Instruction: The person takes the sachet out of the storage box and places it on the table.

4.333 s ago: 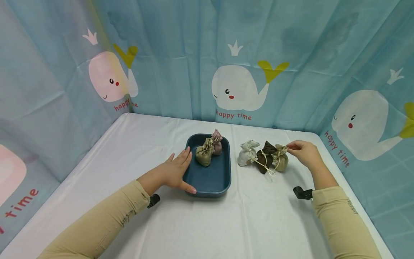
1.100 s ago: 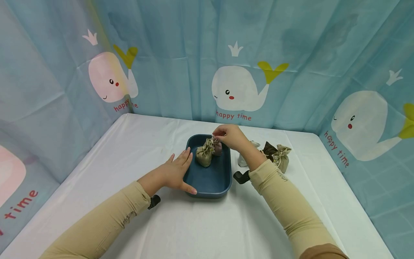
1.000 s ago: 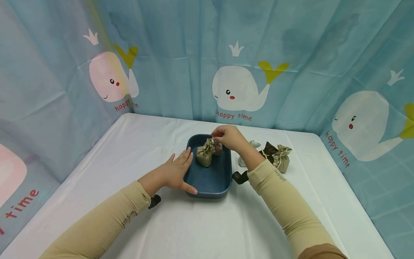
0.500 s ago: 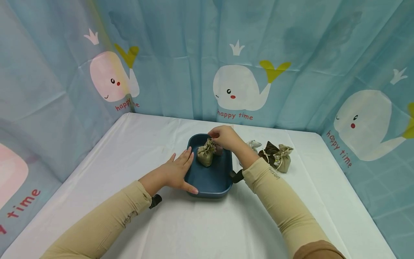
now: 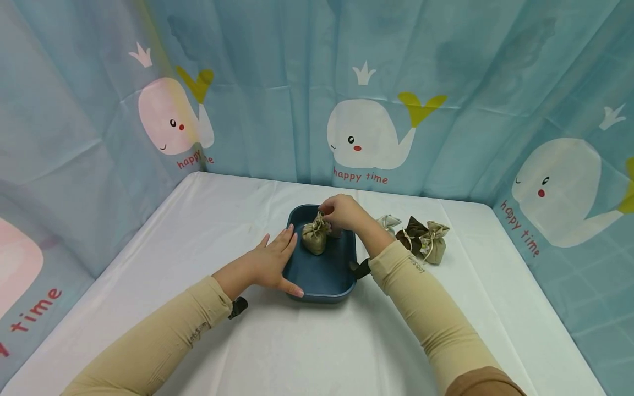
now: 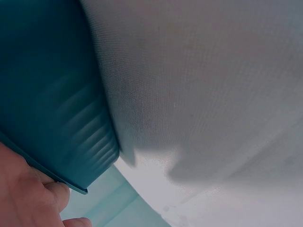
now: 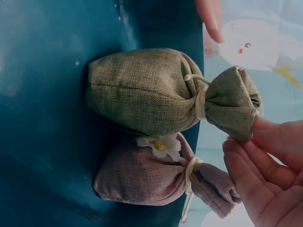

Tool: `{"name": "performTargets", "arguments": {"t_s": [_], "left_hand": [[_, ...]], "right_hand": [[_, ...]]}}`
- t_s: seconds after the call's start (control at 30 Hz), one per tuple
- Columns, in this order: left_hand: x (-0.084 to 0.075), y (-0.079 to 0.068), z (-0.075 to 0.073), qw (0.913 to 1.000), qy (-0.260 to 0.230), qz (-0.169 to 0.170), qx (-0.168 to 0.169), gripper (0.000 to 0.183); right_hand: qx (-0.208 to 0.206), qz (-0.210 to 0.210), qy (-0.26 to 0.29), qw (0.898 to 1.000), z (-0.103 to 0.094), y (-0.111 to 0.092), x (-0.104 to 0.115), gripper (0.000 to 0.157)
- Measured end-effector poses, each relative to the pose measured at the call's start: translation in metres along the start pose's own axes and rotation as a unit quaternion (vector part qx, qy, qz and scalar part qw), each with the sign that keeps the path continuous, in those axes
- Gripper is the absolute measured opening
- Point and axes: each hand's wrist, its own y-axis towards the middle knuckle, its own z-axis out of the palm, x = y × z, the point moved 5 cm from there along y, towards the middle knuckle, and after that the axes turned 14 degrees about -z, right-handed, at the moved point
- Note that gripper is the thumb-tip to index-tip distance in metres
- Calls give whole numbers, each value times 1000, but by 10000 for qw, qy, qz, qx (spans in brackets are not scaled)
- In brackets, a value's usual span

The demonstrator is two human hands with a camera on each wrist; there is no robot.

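Observation:
A dark blue tray (image 5: 322, 294) sits mid-table holding an olive cloth bag (image 5: 314, 240) and a pink bag (image 7: 147, 175) side by side. My right hand (image 5: 325, 210) reaches over the tray's far end and pinches the olive bag's (image 7: 142, 92) gathered top between thumb and fingers (image 7: 265, 156). In the head view this hand mostly hides the pink bag. My left hand (image 5: 269, 261) lies flat against the tray's left rim (image 6: 47, 94), fingers straight and thumb at the front corner.
Three more bags stand on the white tablecloth right of the tray: white (image 5: 388, 221), dark brown (image 5: 410, 231) and tan (image 5: 433, 245). Blue whale-print curtains close in the table's back and sides.
My right hand has left the tan bag on the table, come over the tray, and slid slightly left from the pink bag's top to the olive bag's top. The left hand has stayed put.

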Motion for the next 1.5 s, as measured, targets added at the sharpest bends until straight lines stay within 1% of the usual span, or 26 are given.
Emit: {"name": "performTargets", "arguments": {"t_s": [0.2, 0.4, 0.47, 0.67, 0.9, 1.5], "left_hand": [[1, 2, 2, 10000, 54, -35, -27, 137], [0, 2, 0, 10000, 5, -10, -36, 136], [1, 2, 1, 10000, 36, -45, -15, 136], [1, 3, 2, 9999, 126, -113, 20, 136], [1, 2, 1, 9999, 97, -69, 37, 136], [1, 3, 2, 9997, 218, -131, -13, 137]], "right_hand": [[84, 91, 103, 9999, 2, 2, -3, 22], [176, 229, 145, 9995, 5, 1, -3, 10], [166, 260, 159, 9994, 6, 1, -3, 8], [72, 247, 145, 9996, 7, 1, -3, 12], [-49, 249, 283, 9993, 8, 2, -4, 15], [-195, 189, 474, 9985, 5, -3, 3, 15]]}}
